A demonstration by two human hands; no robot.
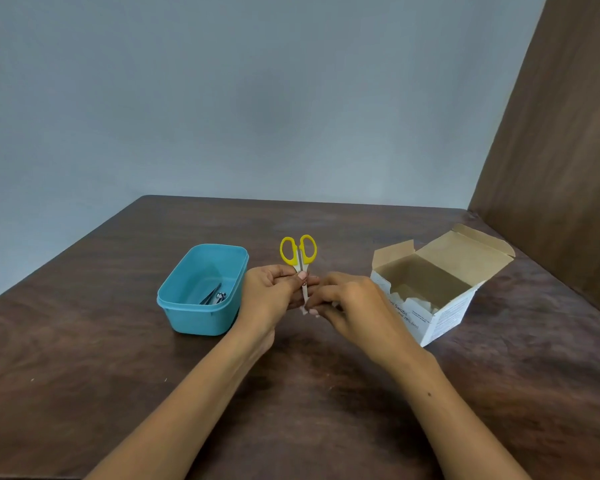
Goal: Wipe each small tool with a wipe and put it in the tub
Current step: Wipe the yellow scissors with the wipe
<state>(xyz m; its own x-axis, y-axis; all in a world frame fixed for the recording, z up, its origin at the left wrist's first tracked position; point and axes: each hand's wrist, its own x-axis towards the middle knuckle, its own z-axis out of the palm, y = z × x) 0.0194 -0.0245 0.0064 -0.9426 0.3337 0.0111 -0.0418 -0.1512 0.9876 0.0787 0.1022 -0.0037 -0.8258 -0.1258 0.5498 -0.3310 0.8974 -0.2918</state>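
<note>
So the yellow-handled scissors (pixel 299 258) are up off the table, handles pointing away from the person and blades pointing back toward them, held just right of the blue tub (pixel 201 289). The left hand (pixel 274 296) has its fingers and thumb curled around the scissors near the pivot, pinching them steady. The right hand (pixel 347 306) is curled in at the blade end with a bit of white wipe (pixel 305 310) peeking out between its fingers, so it looks like it's gripping the wipe around the blades, though the exact contact is mostly hidden. My read: this is the wiping step for the scissors, not the drop-off yet. The tub already has a couple of small dark metal tools (pixel 214 295) lying in it, so some of the job seems done. Further right of the tub, past both hands, sits the open cardboard swab box (pixel 430 292). The next move probably calls for finishing the blades, then carrying the scissors a short way left and lowering them into the tub without snagging the rim.
</note>
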